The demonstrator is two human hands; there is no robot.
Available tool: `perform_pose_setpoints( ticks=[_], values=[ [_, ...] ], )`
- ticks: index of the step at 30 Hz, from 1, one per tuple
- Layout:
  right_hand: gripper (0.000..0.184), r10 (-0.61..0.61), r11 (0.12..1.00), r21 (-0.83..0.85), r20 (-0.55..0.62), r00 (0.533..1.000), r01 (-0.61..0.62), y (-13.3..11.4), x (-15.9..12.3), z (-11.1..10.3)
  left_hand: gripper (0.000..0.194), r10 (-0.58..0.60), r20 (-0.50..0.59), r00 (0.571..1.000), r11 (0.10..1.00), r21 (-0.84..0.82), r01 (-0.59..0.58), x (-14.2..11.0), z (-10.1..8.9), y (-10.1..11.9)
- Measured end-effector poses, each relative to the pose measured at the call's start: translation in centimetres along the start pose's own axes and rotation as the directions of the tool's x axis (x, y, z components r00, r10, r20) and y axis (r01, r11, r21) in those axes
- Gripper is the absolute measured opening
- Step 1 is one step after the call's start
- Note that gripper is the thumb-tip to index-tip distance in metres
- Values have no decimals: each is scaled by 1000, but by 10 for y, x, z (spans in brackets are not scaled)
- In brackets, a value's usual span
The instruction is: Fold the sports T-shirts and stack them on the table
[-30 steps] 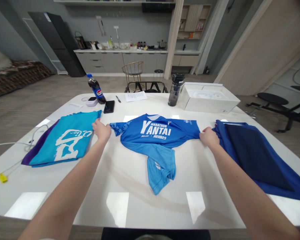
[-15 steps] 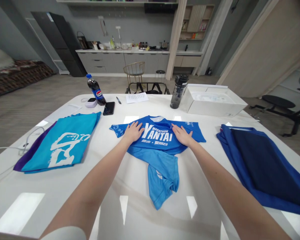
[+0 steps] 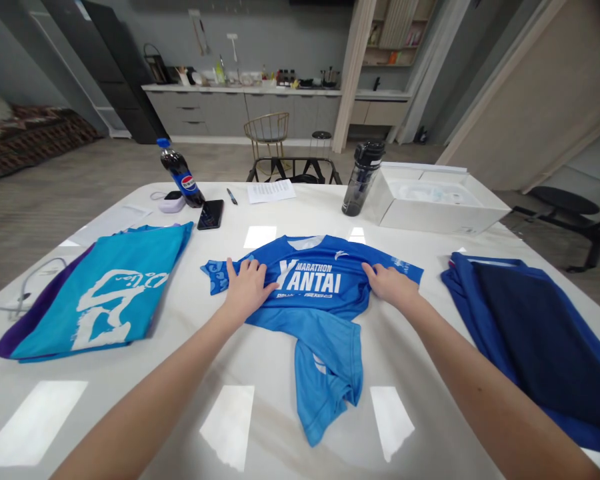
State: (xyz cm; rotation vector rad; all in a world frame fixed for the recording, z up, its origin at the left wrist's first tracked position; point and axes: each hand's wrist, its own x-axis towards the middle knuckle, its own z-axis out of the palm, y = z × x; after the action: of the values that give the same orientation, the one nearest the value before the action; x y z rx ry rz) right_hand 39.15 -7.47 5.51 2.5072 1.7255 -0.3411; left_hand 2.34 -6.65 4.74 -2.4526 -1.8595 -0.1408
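A blue T-shirt (image 3: 310,293) printed "Marathon Yantai" lies in front of me on the white table, collar pointing away. Its lighter blue lower part is folded over, and a sleeve-like end hangs toward me. On the shirt's left side, by the sleeve, my left hand (image 3: 246,285) rests with its fingers apart. My right hand (image 3: 393,285) is at the opposite side near the right sleeve, its fingers bunched on the fabric edge.
Left of the shirt lies a folded teal shirt (image 3: 145,267) over purple cloth. Dark blue folded clothes (image 3: 525,327) lie on the right. Farther back are a cola bottle (image 3: 183,177), a phone (image 3: 211,215), a paper sheet (image 3: 271,191), a dark tumbler (image 3: 361,180) and a white box (image 3: 430,213).
My hands have moved apart, the left one leftward and the right one rightward. The right fingers have gone from flat to bunched. The shirt's upper part looks spread wider, and the view has shifted slightly.
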Motion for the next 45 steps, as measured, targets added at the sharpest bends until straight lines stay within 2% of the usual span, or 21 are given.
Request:
perform_pose_setpoints(
  ticks=[2, 4, 6, 8, 11, 14, 16, 18, 21, 23, 26, 30, 32, 33, 35, 36, 40, 42, 45],
  values=[
    [78, -31, 999, -36, -70, 997, 29, -2, 1, -9, 47, 38, 29, 999, 998, -52, -37, 1, -6, 2],
    [63, -116, 993, -7, -170, 979, 117, -8, 15, -16, 45, 30, 35, 999, 992, -124, -25, 15, -8, 0],
    [47, -204, 970, 84, -230, 952, 229, -17, 38, -20, 42, -62, 2, 998, 988, -140, 61, 39, -5, -5],
    [40, -234, 947, 163, -247, 940, 278, -26, 65, -20, 40, -187, -3, 982, 977, -101, 186, 65, 1, -13],
    [43, -227, 955, 150, -190, 955, 257, -34, 98, -14, 41, -281, 131, 951, 953, -77, 292, 97, 11, -27],
    [39, -269, 957, 94, -71, 960, 275, -32, 115, -6, 32, -248, 295, 923, 942, -148, 301, 111, 17, -36],
    [30, -335, 935, 120, -1, 942, 333, -27, 119, -4, 26, -209, 312, 927, 939, -200, 279, 112, 19, -39],
    [25, -386, 905, 202, 21, 922, 374, -21, 121, -4, 26, -179, 231, 956, 934, -266, 239, 112, 19, -41],
    [21, -385, 868, 309, -78, 919, 390, -15, 127, -10, 32, -140, 42, 989, 916, -374, 146, 117, 16, -46],
    [17, -373, 842, 352, -167, 913, 409, -15, 135, -15, 33, -108, -59, 992, 912, -403, 75, 128, 14, -51],
    [18, -342, 800, 421, -266, 901, 428, -23, 150, -18, 33, -68, -136, 988, 928, -373, 13, 151, 14, -59],
    [26, -246, 814, 390, -442, 863, 431, -44, 166, -13, 37, -148, -137, 980, 946, -308, 99, 187, 17, -64],
    [32, -235, 855, 314, -473, 849, 412, -55, 169, -8, 37, -222, -159, 962, 944, -281, 171, 201, 19, -59],
    [36, -238, 881, 269, -458, 857, 389, -61, 168, -7, 38, -246, -183, 952, 945, -263, 194, 205, 19, -54],
    [42, -231, 929, 178, -405, 885, 324, -72, 163, -6, 42, -240, -220, 946, 957, -220, 191, 207, 21, -40],
    [47, -221, 946, 140, -384, 897, 292, -77, 158, -6, 46, -200, -216, 956, 967, -199, 158, 204, 22, -32],
    [62, -187, 971, 89, -308, 933, 223, -78, 129, -13, 51, -10, -68, 998, 987, -162, -1, 171, 32, -4],
    [66, -164, 976, 106, -230, 959, 192, -66, 112, -14, 60, -24, -5, 1000, 990, -141, 23, 149, 36, -2],
    [71, -79, 988, 119, -174, 982, 100, -35, 87, -7, 71, -133, 28, 991, 985, -111, 135, 120, 38, -18]
  ],
)
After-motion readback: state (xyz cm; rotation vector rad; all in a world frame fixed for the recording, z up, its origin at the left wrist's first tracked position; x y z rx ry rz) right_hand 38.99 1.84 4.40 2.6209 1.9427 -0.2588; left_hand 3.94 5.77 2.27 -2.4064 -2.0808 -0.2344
